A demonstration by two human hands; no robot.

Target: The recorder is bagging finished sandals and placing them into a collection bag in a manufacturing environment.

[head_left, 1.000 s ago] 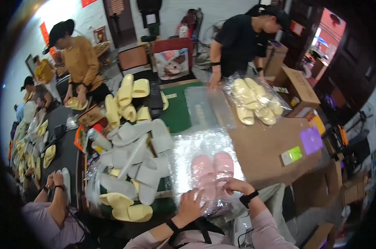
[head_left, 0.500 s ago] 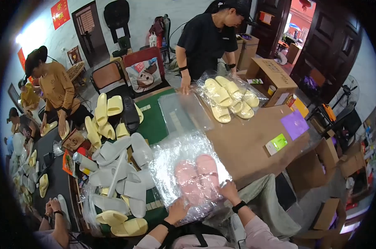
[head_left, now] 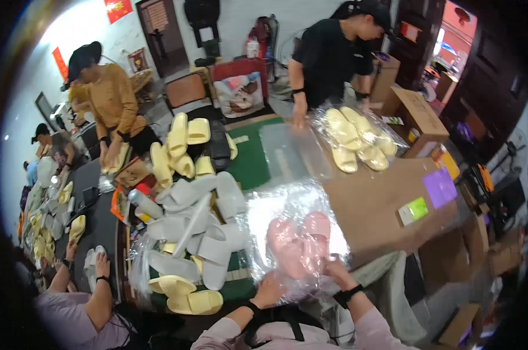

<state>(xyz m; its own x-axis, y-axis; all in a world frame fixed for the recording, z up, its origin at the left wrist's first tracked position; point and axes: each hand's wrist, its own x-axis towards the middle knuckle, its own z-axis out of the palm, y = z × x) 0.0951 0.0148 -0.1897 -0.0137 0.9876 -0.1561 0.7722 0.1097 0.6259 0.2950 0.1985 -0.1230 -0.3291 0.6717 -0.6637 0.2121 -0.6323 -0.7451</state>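
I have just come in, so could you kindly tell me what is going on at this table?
The camera wearer's left hand and right hand are at the near left and near right of a shiny clear plastic bag, with pink slippers showing through it. Whether they grip it is hard to tell. Grey slippers and pale yellow slippers lie heaped to the left. Across the table, a co-worker in black has one hand near flat clear plastic, beside bagged yellow slippers.
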